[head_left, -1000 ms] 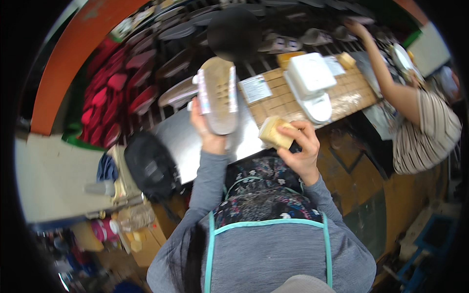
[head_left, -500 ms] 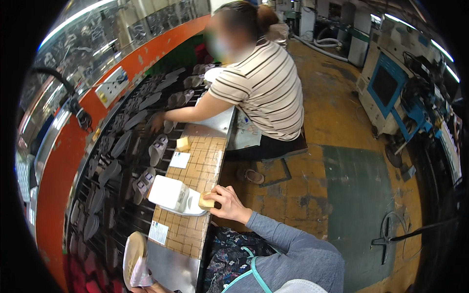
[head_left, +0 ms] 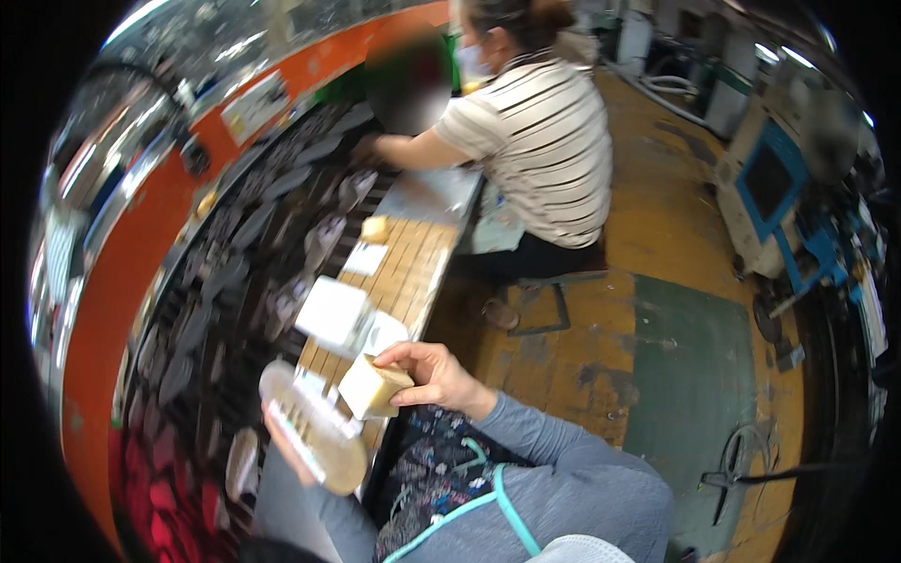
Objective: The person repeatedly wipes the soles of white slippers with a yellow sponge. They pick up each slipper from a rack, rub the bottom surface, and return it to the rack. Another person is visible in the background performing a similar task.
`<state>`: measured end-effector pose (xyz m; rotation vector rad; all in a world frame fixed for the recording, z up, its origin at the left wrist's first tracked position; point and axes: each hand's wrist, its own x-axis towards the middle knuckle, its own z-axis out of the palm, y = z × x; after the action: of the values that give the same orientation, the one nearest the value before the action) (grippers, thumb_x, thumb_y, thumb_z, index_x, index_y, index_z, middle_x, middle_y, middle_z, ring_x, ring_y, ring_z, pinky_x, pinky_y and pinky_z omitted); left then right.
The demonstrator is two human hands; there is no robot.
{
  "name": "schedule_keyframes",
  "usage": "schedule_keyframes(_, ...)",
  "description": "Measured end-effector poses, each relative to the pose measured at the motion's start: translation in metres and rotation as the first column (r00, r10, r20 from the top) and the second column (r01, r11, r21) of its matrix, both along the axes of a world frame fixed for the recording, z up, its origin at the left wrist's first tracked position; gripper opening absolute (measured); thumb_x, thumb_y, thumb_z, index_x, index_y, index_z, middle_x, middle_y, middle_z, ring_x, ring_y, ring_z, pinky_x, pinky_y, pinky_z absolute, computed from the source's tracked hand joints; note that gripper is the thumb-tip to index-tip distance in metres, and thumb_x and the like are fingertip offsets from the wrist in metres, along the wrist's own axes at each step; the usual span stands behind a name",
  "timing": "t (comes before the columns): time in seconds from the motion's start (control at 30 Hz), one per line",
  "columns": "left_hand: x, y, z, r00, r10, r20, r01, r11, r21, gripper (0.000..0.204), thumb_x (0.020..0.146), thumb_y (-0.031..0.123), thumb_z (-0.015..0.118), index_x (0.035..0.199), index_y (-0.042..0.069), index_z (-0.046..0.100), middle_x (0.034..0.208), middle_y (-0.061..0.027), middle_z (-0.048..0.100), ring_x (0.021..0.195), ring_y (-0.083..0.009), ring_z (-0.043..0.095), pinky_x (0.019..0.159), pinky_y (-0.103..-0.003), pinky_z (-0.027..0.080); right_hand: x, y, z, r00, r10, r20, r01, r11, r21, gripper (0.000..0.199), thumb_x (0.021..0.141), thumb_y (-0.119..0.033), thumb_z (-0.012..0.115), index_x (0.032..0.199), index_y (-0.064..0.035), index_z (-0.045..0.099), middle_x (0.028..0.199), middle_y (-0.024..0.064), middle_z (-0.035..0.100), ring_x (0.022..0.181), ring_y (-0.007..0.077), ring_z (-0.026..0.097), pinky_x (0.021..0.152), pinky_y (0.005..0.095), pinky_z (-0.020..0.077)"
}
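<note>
The step in hand looks like bringing a sponge and a sandal together. The left hand holds the sandal up in the air, near the bottom end of the worktop and by its long left edge. Nothing but the hand seems to carry it. Some left fingers show along the sandal's left side; the rest are hidden behind it, so I cannot tell how wide they are.

The right hand pinches the yellow sponge between its thumb and fingers. The sponge is up above the worktop's right edge, just beside the sandal — I cannot tell if the two touch.

My guess is that the next move calls for a steady left hand, a soft squeeze on the sponge, and one flat side of it turned to the sandal.

The sandal is long and round at both ends. Its long line runs on a slant, from top left down to bottom right, with the bottom end toward the apron. Its wide flat face shows, with dark marks on it. I cannot tell which end is for the toes.

Farther up the worktop sits a white tub — and past that a second sponge, near the left edge.
</note>
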<state>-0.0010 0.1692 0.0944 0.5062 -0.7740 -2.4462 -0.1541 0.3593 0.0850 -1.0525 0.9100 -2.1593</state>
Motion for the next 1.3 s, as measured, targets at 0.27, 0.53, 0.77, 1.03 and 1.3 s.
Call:
schedule_keyframes(0.27,0.035,-0.008,-0.022,0.995,0.041,-0.091,-0.046,0.998,-0.051,0.048,0.1,0.042,0.044,0.119,0.001,0.059,0.104,-0.0122,0.068,0.09,-0.0202,0.068,0.08,-0.032,0.056,0.079,-0.021,0.022,0.449,-0.191,-0.873,0.355,0.935,-0.022,0.046,0.058,-0.009,0.073,0.103,-0.0163,0.074,0.105,0.0062,0.067,0.096,0.0187,0.063,0.083,0.0342,0.0383)
schedule_keyframes(0.53,0.08,0.0,-0.023,0.957,0.283,0.065,-0.268,0.947,-0.179,0.037,0.099,0.035,0.053,0.104,0.0,0.065,0.089,-0.0043,0.068,0.073,-0.0094,0.064,0.068,-0.023,0.053,0.094,-0.07,0.011,0.679,-0.189,-0.71,0.261,0.965,-0.007,0.048,0.055,0.002,0.069,0.102,-0.0082,0.074,0.105,0.0114,0.065,0.095,0.0247,0.064,0.082,0.0334,0.0525)
schedule_keyframes(0.77,0.093,0.002,-0.022,0.952,0.293,0.086,-0.265,0.934,-0.241,0.038,0.1,0.035,0.051,0.102,-0.001,0.064,0.09,-0.0055,0.067,0.075,-0.0095,0.064,0.067,-0.023,0.051,0.096,-0.097,0.008,0.638,-0.141,-0.757,0.203,0.979,-0.012,0.048,0.056,0.002,0.069,0.102,-0.0092,0.074,0.106,0.011,0.065,0.097,0.0261,0.062,0.083,0.0348,0.0513)
schedule_keyframes(1.03,0.085,-0.008,-0.02,0.933,0.346,0.095,-0.31,0.91,-0.275,0.035,0.099,0.034,0.055,0.093,0.002,0.067,0.082,-0.0004,0.066,0.069,-0.0057,0.059,0.063,-0.022,0.048,0.092,-0.097,-0.001,0.649,-0.075,-0.757,0.167,0.985,0.045,0.046,0.055,0.002,0.069,0.1,-0.0093,0.074,0.105,0.0108,0.065,0.095,0.0251,0.062,0.081,0.034,0.0508)
schedule_keyframes(1.3,0.068,-0.03,-0.015,0.893,0.444,0.078,-0.42,0.882,-0.213,0.03,0.097,0.031,0.057,0.088,0.004,0.067,0.077,0.0019,0.065,0.064,-0.0044,0.057,0.057,-0.021,0.045,0.097,-0.091,-0.008,0.657,0.004,-0.754,0.067,0.996,0.064,0.046,0.054,0.001,0.072,0.099,-0.0116,0.075,0.103,0.0086,0.067,0.09,0.0232,0.061,0.08,0.0335,0.0471)
